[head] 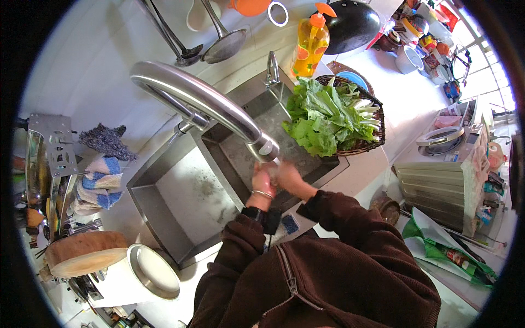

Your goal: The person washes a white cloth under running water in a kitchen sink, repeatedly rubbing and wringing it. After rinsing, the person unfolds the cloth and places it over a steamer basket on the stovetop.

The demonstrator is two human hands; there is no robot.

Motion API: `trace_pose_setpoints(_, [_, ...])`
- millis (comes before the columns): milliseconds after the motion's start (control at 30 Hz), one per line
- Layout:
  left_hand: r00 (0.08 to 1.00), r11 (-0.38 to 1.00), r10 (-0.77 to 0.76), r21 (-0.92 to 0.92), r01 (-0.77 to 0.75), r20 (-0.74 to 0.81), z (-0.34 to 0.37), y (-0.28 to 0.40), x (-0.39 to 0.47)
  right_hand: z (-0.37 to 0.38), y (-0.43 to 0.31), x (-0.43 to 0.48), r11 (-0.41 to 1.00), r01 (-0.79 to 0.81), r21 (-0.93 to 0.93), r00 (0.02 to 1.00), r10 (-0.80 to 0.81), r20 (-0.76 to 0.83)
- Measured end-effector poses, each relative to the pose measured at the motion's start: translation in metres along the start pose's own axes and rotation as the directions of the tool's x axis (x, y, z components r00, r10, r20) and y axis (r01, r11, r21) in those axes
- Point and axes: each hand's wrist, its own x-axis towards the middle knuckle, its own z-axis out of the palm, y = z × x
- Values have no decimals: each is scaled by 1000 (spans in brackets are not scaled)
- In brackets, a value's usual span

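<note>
My left hand and my right hand are close together over the right basin of a steel double sink. Both sit right under the spout of a large curved steel faucet. Blur and the spout hide the fingers, so whether they hold anything is unclear. A metal bangle circles my left wrist. Beyond my right hand, leafy green vegetables fill a dark wicker basket at the basin's right side. To the left lies the second basin, its floor wet and stained.
A pump bottle of orange liquid and a small tap stand behind the sink. Ladles and a strainer hang on the wall. At left are a striped cloth, a round wooden chopping board and a metal basin.
</note>
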Motion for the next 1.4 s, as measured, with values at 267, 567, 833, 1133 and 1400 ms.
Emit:
trace_pose_setpoints(267, [990, 995, 60, -87, -49, 126, 7, 11, -21, -17, 14, 29, 993, 83, -79, 933, -105, -344])
trace_pose_setpoints(567, [977, 985, 28, 162, -63, 211, -8, 48, -11, -42, 31, -8, 836, -112, 537, 973, -18, 231])
trace_pose_setpoints(833, [961, 654, 275, 740, -158, -38, -39, 77, -5, -29, 35, -15, 60, -66, 996, 975, 216, 51])
trace_pose_setpoints(1133, [939, 908, -271, -269, 322, 210, -15, 6, 4, -19, -6, -46, 771, 168, 615, 970, -242, 39])
trace_pose_setpoints(1400, [988, 982, -124, -153, 109, -90, -7, -19, 5, -27, -16, 3, 988, 46, -146, 987, -67, -143])
